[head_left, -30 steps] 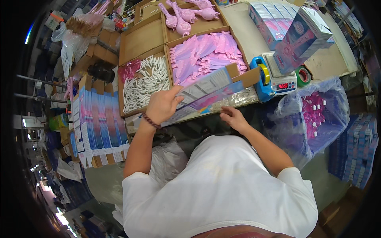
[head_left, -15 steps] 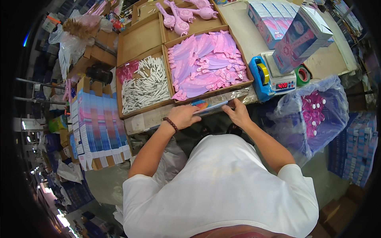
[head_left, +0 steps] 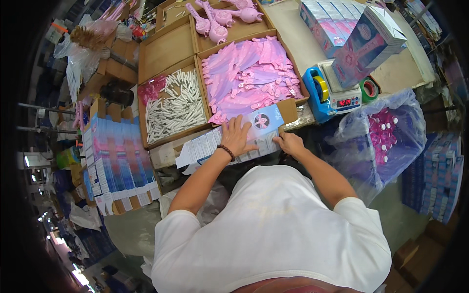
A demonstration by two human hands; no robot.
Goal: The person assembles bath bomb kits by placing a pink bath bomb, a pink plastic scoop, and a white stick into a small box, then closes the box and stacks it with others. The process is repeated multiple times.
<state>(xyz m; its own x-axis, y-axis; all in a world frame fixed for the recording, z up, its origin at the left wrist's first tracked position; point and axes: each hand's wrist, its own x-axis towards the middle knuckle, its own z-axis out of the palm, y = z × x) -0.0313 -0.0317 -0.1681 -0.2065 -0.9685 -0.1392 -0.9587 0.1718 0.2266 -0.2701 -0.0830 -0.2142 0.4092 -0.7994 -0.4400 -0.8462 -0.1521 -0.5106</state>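
Observation:
A folded carton (head_left: 264,140), light blue and white with a brown open flap at its right end, lies across the table's front edge before me. My left hand (head_left: 237,139) rests on its upper face with fingers spread. At the carton's right end, my right hand (head_left: 291,145) pinches the near edge between thumb and curled fingers. Just beyond it is a cardboard tray of pink and purple plastic pieces (head_left: 254,78). White stick-like parts (head_left: 176,107) fill the tray to the left.
Pink wand-like toys (head_left: 217,27) lie farther back. On the right stand a tape dispenser (head_left: 312,97), a scale (head_left: 344,100) bearing a filled carton (head_left: 364,49), and a plastic-lined bin (head_left: 410,141) of pink bottles. Stacked flat cartons (head_left: 122,156) stand on the left.
The carton, earlier seen edge-on, now shows its broad printed face and its open brown flap. My left hand has moved from its edge onto that face; my right hand has shifted slightly nearer.

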